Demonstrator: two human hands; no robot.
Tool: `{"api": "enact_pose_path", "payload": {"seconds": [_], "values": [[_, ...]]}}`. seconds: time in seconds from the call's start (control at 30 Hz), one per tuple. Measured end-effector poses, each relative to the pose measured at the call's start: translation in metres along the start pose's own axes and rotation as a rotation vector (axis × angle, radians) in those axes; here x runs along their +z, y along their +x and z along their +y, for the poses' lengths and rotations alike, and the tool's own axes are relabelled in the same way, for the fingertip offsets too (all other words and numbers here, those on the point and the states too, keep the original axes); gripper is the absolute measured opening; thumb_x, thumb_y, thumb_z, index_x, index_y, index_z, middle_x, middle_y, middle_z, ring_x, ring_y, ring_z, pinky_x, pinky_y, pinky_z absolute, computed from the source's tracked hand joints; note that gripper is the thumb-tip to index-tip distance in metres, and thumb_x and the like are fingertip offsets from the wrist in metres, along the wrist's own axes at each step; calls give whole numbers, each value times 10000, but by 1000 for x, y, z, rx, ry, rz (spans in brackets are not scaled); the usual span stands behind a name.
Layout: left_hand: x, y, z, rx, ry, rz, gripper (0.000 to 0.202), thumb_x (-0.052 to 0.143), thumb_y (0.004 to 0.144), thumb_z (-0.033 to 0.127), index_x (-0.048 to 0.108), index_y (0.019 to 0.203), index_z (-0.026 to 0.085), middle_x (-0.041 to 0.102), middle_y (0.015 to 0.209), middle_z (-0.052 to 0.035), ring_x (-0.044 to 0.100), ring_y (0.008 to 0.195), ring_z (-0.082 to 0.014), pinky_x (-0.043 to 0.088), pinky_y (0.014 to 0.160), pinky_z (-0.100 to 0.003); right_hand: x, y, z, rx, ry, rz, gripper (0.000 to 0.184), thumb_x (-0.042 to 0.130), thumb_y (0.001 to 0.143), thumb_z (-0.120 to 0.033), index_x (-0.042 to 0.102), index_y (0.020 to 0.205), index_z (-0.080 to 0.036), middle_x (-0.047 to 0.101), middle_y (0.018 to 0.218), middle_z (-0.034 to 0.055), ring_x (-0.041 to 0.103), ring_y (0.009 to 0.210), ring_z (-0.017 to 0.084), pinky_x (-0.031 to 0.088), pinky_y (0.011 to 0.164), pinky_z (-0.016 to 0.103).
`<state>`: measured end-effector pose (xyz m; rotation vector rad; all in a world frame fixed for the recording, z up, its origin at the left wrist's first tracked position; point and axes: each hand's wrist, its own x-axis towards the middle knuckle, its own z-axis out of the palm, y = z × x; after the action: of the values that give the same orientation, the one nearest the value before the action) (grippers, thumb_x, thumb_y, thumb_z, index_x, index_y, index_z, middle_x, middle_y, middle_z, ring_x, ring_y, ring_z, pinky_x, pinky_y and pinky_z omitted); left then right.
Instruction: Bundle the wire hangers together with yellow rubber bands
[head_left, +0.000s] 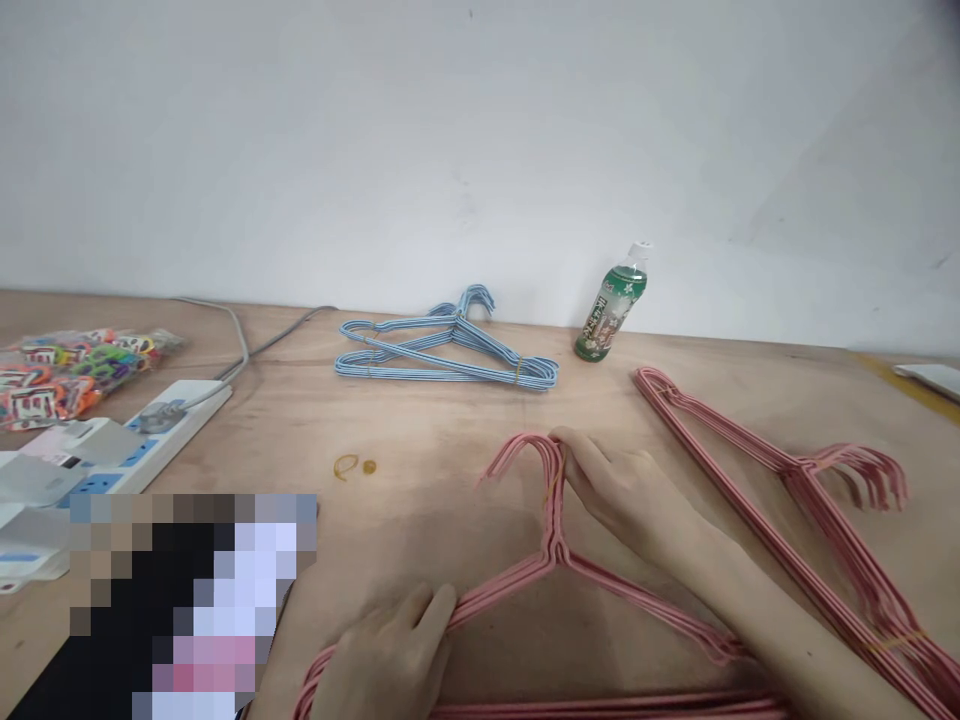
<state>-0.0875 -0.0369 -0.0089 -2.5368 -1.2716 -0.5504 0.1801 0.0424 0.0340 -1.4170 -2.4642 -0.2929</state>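
A bundle of pink wire hangers (pixel 510 580) lies in front of me, hooks pointing away and curving left. My left hand (pixel 386 650) is closed over the bundle's left shoulder. At the hook necks, my right hand (pixel 611 490) is closed against the right side, its fingertips partly hidden behind the wires. A thin yellowish rubber band (pixel 553 487) crosses the necks beside those fingers. A second bundle of pink hangers (pixel 720 480), with bands on it, lies to the right, past my right forearm.
Banded blue hangers (pixel 450 375) and a green-labelled bottle (pixel 611 310) stand near the wall. A loose rubber band (pixel 345 467) and a small brownish coil (pixel 369 467) lie mid-table. At left are a power strip (pixel 187 400), bagged colourful items (pixel 82 365) and a pixelated object (pixel 180 600).
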Motion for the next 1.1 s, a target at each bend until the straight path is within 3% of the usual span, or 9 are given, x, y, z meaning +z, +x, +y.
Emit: {"api": "enact_pose_path", "payload": {"seconds": [0.13,0.4,0.53,0.73,0.83,1.0,1.1], "values": [[4,-5,-1,8,29,65,285,345,731,21,541,796,218,648,643,-8,598,487,-152,483,476,-232,2,2,6,-17,52,53,258,369,880,-86,526,1062,-177,668,881,91,623,721,200,377,561,267],[21,-16,2,-2,0,57,287,339,771,38,536,861,225,622,659,-2,582,526,-163,444,490,-258,-14,5,15,-53,137,-2,293,378,878,-83,553,1089,-189,686,869,72,647,744,190,436,614,260],[17,-15,2,17,-6,-12,281,368,779,38,545,896,223,633,686,4,599,556,-163,460,506,-256,-21,16,14,-103,156,11,315,367,866,-64,562,1084,-180,682,884,74,632,751,185,435,631,269],[12,-8,4,1,4,84,324,344,708,-1,527,864,216,648,678,-1,610,527,-157,459,472,-248,-45,38,9,-163,253,-137,307,371,893,-66,596,1058,-193,667,860,35,592,748,158,410,665,269],[9,-4,5,9,-3,90,343,341,681,-19,515,867,210,649,664,8,613,511,-155,460,461,-248,-49,43,9,-212,266,-109,271,372,914,-97,599,1033,-187,668,863,39,586,746,156,401,655,271],[8,-1,7,26,-8,78,362,342,643,-26,502,856,219,635,629,39,583,438,-145,422,404,-243,-45,45,10,-151,369,-27,217,394,941,-173,576,1059,-178,686,936,62,620,803,158,430,687,269],[10,-1,8,28,-8,89,355,341,642,-23,494,849,222,631,627,38,589,439,-149,419,396,-244,-46,49,10,-166,353,-63,237,402,934,-164,587,1081,-177,691,946,65,629,828,165,434,705,275]]}}
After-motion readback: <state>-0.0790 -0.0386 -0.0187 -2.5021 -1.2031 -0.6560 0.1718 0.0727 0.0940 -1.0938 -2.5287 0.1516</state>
